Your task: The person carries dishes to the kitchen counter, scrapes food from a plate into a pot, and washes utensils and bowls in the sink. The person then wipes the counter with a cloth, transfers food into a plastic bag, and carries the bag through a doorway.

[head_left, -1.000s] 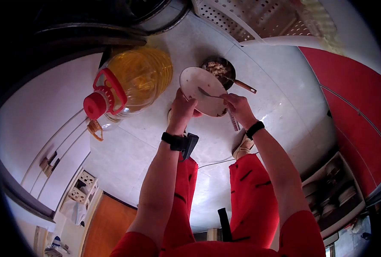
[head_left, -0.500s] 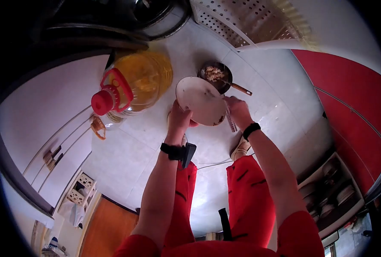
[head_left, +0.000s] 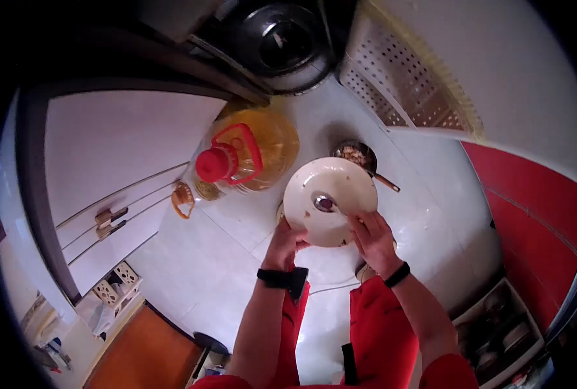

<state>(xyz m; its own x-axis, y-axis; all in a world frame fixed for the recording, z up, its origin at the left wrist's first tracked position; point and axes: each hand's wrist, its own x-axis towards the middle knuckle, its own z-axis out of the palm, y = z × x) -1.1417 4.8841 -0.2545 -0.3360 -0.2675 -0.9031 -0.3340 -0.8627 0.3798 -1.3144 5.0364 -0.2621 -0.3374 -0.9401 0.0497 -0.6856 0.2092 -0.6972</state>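
Note:
A white plate [head_left: 314, 178] with brown specks is tilted toward the camera in front of me. My left hand [head_left: 285, 243] grips its lower left rim. At its right side, my right hand [head_left: 374, 238] is closed on the handle of a metal spoon [head_left: 325, 203], whose bowl lies over the middle of the plate. Just beyond the plate, a small dark pan [head_left: 365, 157] with pale food in it stands on the floor, its brown handle pointing right.
Left of the plate stands a large yellow oil jug [head_left: 272, 146] with a red cap. White drawers [head_left: 126, 155] are at left, a perforated rack [head_left: 399, 84] and red panel [head_left: 528, 227] at right. A crate of dishes [head_left: 502, 337] is lower right.
The view has shifted, so things appear lower. The plate has turned more face-on to the camera, and the spoon's bowl now shows over its middle.

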